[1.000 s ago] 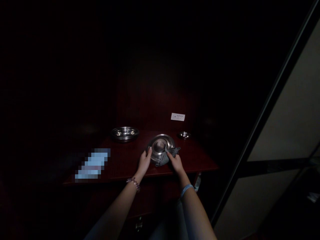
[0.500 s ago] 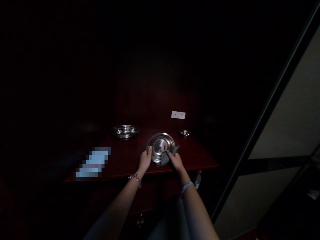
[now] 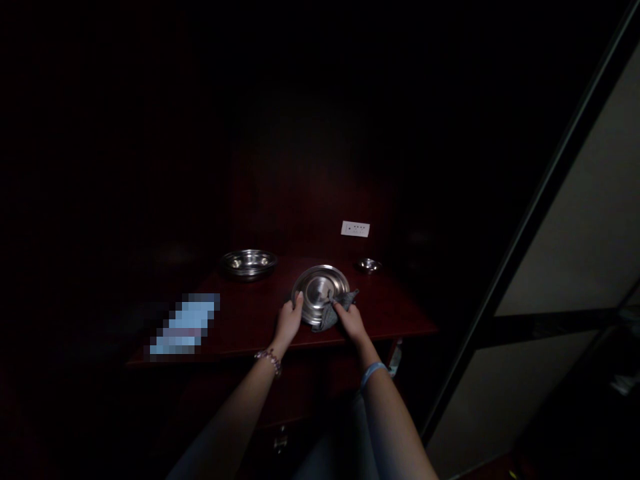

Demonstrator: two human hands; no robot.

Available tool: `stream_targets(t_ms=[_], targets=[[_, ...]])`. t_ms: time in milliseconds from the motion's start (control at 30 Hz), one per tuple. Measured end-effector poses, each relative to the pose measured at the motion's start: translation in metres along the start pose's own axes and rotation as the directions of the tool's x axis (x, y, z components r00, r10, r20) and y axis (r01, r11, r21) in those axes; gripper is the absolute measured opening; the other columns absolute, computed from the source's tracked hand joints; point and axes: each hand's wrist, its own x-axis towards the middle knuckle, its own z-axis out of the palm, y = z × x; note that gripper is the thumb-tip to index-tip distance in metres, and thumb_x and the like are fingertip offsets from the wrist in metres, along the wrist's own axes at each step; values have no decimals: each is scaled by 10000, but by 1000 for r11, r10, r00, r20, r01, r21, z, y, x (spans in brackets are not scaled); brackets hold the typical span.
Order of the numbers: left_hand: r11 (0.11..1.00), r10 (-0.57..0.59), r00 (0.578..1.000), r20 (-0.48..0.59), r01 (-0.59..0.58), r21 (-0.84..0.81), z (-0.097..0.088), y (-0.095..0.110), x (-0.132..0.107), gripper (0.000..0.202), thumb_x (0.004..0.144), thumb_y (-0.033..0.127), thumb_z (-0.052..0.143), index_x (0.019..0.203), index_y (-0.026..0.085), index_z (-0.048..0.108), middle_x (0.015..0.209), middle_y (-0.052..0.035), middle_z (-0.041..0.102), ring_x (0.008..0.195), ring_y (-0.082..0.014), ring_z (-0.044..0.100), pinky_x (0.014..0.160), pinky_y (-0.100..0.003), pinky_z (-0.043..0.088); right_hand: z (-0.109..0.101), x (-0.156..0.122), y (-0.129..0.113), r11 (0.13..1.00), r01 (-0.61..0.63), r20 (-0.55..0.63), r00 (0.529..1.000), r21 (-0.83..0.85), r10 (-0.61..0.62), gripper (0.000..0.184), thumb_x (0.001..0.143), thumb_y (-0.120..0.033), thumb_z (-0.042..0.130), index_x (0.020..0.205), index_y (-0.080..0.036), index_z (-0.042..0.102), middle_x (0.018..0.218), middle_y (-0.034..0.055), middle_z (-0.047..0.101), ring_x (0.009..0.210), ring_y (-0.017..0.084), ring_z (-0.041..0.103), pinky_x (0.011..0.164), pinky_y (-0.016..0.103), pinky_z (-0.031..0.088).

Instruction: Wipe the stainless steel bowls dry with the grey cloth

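A round steel plate (image 3: 320, 289) is tilted toward me near the front edge of a dark red wooden table (image 3: 240, 320). My left hand (image 3: 289, 321) grips the plate's left rim, thumb on top. My right hand (image 3: 350, 321) presses a crumpled grey cloth (image 3: 334, 312) against the plate's lower right edge. A beaded bracelet is on my left wrist and a light blue band on my right.
A larger steel bowl (image 3: 249, 263) sits at the table's back left and a small steel dish (image 3: 369, 265) at the back right. A white socket plate (image 3: 355, 229) is on the wall behind. A blurred light-blue item (image 3: 184, 325) lies at the left. A pale panel (image 3: 565, 267) stands on the right.
The plate has tipped slightly flatter in my hands and the cloth has shifted a little along its lower right rim. Both hands keep their hold.
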Motion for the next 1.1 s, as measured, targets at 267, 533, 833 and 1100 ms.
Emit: stream_targets(t_ms=[267, 533, 833, 1100], targets=[[995, 23, 999, 47, -18, -102, 6, 0, 1, 458, 754, 508, 598, 998, 128, 671, 1076, -153, 723, 1034, -279, 662, 926, -375, 483, 0, 6, 6, 998, -4, -33, 999, 61, 6, 451, 768, -532, 611, 958, -143, 736, 922, 98, 758, 964, 275, 694, 873, 354, 518], [983, 116, 988, 97, -100, -151, 14, -11, 4, 640, 716, 394, 690, 1281, 148, 516, 1348, -164, 577, 1252, -240, 541, 1089, -373, 360, -1, 5, 4, 985, -20, -9, 1000, 169, 21, 457, 750, -532, 613, 929, -127, 723, 941, 92, 753, 945, 244, 694, 863, 324, 520], [987, 136, 963, 233, -112, -113, 13, -2, -3, 619, 652, 429, 742, 1184, 137, 623, 1280, -156, 635, 1226, -282, 563, 1085, -398, 373, -1, 3, 1, 977, -6, -14, 1000, 212, 9, 464, 748, -527, 615, 947, -122, 723, 964, 102, 751, 958, 255, 692, 873, 333, 517], [996, 63, 974, 218, -47, -77, 11, -1, -1, 474, 661, 465, 704, 1000, 135, 697, 1113, -151, 719, 1123, -310, 629, 1018, -409, 429, -1, -1, -3, 991, 6, -27, 1000, 132, -2, 516, 747, -556, 621, 988, -110, 719, 976, 109, 749, 996, 264, 679, 883, 341, 511]])
